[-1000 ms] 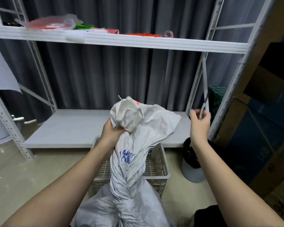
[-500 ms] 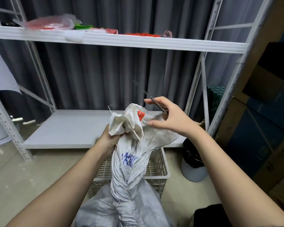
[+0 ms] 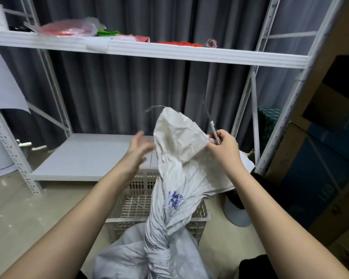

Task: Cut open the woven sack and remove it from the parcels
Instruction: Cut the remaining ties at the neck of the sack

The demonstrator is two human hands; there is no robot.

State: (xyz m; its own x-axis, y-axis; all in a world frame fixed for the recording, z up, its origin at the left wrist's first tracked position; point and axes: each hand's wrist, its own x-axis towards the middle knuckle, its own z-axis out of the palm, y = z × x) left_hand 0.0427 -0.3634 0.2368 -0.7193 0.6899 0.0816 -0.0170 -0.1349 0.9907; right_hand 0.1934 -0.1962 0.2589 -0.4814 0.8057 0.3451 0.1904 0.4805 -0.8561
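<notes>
Right hand [image 3: 223, 150] pinches the upright woven sack [image 3: 177, 178] top plus a thin tool [image 3: 215, 132]; left hand [image 3: 138, 151], fingers spread, hovers just left.

white woven sack [image 3: 177, 162] — twisted neck upright, blue print, crumpled top flared open — over basket.

Our left hand [image 3: 138, 151] hangs at frame centre, blurred, fingers spread and holding nothing. Our right hand [image 3: 223, 150], right of centre, has fingers curled in a pinch. Both bare forearms rise from the lower corners.
</notes>
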